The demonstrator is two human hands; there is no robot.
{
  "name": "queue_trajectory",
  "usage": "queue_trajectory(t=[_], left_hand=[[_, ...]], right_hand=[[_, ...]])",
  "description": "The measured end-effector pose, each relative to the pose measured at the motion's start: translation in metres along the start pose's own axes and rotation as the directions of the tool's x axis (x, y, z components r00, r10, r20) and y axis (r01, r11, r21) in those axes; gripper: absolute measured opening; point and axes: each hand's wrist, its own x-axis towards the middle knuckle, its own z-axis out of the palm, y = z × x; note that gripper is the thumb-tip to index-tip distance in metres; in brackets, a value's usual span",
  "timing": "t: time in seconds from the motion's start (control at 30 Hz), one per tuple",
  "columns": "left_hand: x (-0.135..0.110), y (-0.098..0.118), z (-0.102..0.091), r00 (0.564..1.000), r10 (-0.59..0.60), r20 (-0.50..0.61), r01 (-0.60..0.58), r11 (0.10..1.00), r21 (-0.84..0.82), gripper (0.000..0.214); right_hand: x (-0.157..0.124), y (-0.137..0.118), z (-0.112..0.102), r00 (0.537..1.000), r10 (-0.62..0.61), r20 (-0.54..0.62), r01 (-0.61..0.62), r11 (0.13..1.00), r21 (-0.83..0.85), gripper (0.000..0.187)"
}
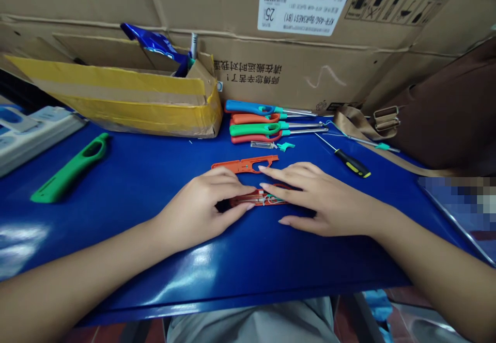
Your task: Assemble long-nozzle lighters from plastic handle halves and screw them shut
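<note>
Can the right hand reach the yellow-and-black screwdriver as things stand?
Probably yes: the yellow-and-black screwdriver lies near the right hand, with only blue tabletop between them.

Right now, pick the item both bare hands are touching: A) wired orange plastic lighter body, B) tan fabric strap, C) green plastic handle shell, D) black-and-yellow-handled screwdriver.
A: the fingers of the left hand and right hand rest on the wired orange plastic lighter body.
</note>
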Motion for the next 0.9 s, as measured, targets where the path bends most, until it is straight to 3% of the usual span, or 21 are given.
queue_trajectory(t=[0.2, 0.47, 0.9], left_hand=[[0.0012, 0.0008, -0.005, 1.0, 0.024, 0.012, -0.024, 0.999, 0.035, 0.021], [-0.005, -0.006, 0.0024, 0.969, 0.074, 0.238, -0.112, 0.982, 0.151, 0.043], [-0.0059, -0.0009, 0.0034, 0.937, 0.048, 0.345, -0.1, 0.986, 0.137, 0.065]], right_hand=[[-0.0021, 0.0087, -0.001, 0.972, 0.167, -0.165, -0.147, 0.981, 0.129, 0.033], [-0.0002, 0.0109, 0.0047, 0.973, 0.202, -0.114, -0.166, 0.948, 0.27, 0.022], [0.0029, 0.0088, 0.0056, 0.976, 0.2, -0.091, -0.158, 0.927, 0.341, 0.019]])
